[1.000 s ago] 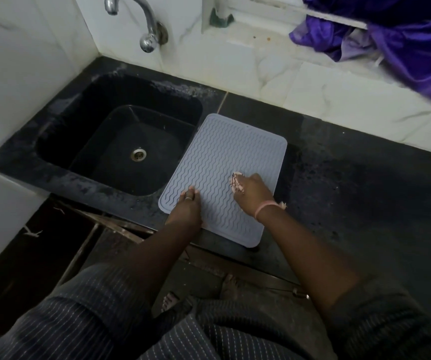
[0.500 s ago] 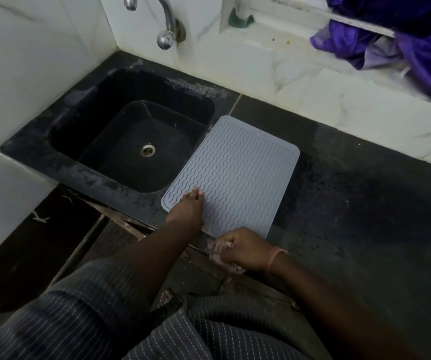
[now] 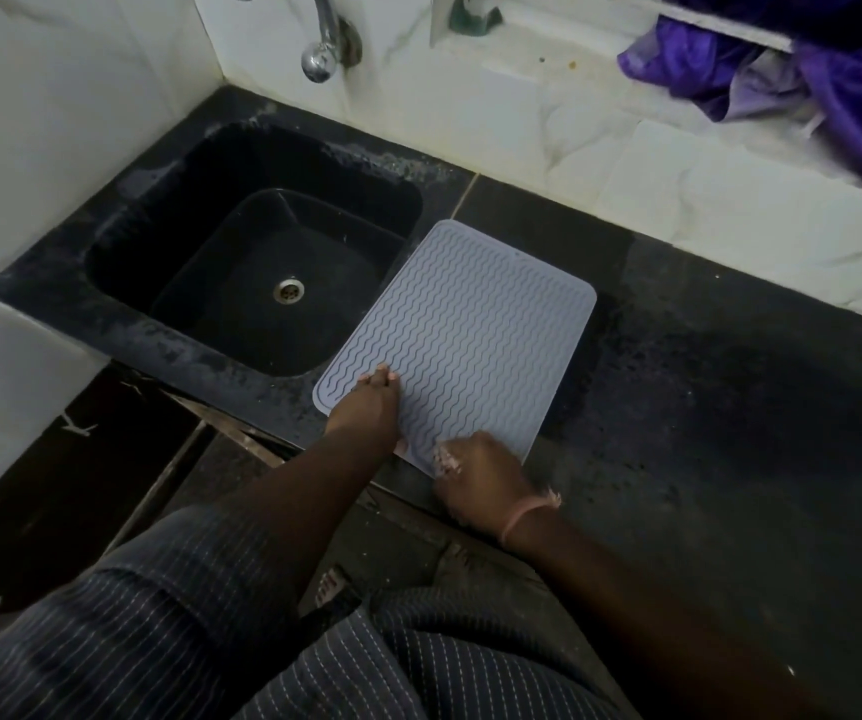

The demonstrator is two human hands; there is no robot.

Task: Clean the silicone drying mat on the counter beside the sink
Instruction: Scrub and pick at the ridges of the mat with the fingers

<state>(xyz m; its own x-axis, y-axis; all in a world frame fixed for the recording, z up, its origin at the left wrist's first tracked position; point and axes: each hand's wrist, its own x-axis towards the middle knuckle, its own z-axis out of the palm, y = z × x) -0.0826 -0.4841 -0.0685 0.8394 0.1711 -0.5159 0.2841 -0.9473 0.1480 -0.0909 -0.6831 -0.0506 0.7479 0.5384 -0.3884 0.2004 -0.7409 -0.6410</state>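
**Mat pinned at its near corner, cloth working the front edge**

The grey silicone mat (image 3: 462, 335) lies flat on the black counter (image 3: 704, 387), just beside the sink (image 3: 257, 272), its near edge at the counter's front lip. The left hand (image 3: 369, 407) presses down on the mat's near-left corner, fingers straight and held together. The right hand (image 3: 481, 478) is curled round a pale cloth (image 3: 444, 457), only a scrap of which shows past the knuckles, at the mat's near edge.

The risk I see is the mat sliding. One corner alone is held, so a hard stroke toward the far end could swing it or buckle it. A pull toward the body could drag the near edge off the lip. The wavy ridges may also keep dirt that a light wipe skips.

The counter looks dull and speckled, perhaps damp. A steel tap (image 3: 322, 49) hangs over the sink, white marble tiles (image 3: 652, 163) back the wall, and purple fabric (image 3: 808, 70) is heaped on the ledge.
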